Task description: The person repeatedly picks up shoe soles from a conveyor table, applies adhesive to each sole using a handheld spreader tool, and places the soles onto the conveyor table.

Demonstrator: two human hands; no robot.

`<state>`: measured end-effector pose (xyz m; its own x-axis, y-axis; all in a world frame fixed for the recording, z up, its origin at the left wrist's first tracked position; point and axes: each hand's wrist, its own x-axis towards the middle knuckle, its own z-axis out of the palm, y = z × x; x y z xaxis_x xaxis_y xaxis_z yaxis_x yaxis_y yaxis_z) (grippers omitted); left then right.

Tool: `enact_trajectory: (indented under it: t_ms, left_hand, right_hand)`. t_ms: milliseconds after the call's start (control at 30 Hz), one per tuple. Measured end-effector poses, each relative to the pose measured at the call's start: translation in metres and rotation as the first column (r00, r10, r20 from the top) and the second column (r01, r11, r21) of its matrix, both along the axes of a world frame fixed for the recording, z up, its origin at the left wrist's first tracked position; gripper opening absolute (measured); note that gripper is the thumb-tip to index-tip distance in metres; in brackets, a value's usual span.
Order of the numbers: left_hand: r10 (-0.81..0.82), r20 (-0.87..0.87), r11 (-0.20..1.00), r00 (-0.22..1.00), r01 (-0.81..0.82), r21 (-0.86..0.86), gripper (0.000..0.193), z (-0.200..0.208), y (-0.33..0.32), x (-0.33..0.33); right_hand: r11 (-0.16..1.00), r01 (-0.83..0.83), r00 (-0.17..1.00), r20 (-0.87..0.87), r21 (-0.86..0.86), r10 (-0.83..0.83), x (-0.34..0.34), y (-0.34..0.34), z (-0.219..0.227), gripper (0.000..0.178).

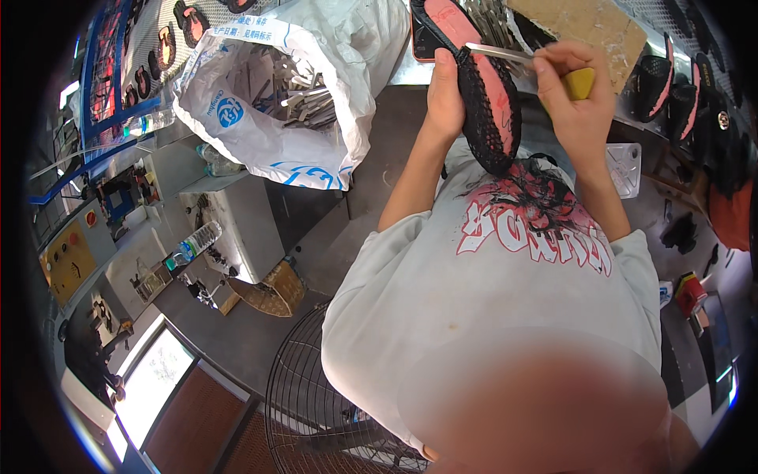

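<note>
My left hand (447, 99) grips a black woven shoe (476, 118) by its side, thumb along the edge. The shoe is tilted with its opening facing up, and a pink insole (499, 95) shows inside. In my right hand (580, 103), closed fingers hold a flat metal tool (499, 53). Its tip touches or lies just over the shoe's near-left rim. A yellow piece (579, 83) shows in the same palm; I cannot tell whether it is the tool's handle. The far end of the shoe runs out of the picture.
Left of my hands, a white plastic bag (268, 154) gapes around many metal strips (304, 99). More strips (491, 24) lie behind the shoe, beside a cardboard sheet (588, 28). Black shoes (654, 83) line the right; others (191, 24) sit on mesh at left. A fan (296, 395) stands low.
</note>
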<state>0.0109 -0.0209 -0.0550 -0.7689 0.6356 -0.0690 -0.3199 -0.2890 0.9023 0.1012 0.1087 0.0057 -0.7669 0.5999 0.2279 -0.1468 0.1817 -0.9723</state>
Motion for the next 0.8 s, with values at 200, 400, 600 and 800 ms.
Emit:
enact_trajectory:
  t_ms: [200, 400, 600, 800]
  left_hand:
    - [-0.038, -0.054, 0.999, 0.998, 0.039, 0.02, 0.07, -0.001, -0.001, -0.004]
    - [-0.039, -0.028, 0.999, 0.999, 0.039, 0.003, 0.069, 0.007, 0.006, 0.002]
    - [0.016, 0.007, 0.994, 1.0, -0.017, 0.109, 0.067, 0.004, 0.01, 0.005]
    - [-0.074, -0.066, 0.997, 0.995, 0.076, 0.025, 0.076, 0.005, 0.008, 0.0]
  right_hand:
    - [0.844, -0.254, 0.963, 0.202, 0.472, 0.177, 0.006, 0.004, 0.009, 0.022]
    - [0.828, -0.225, 0.97, 0.2, 0.514, 0.14, 0.008, 0.0, 0.013, 0.024]
    - [0.827, -0.243, 0.961, 0.243, 0.508, 0.133, 0.006, 0.002, 0.017, 0.024]
    - [0.812, -0.394, 0.913, 0.291, 0.432, 0.288, 0.012, 0.004, 0.008, 0.031]
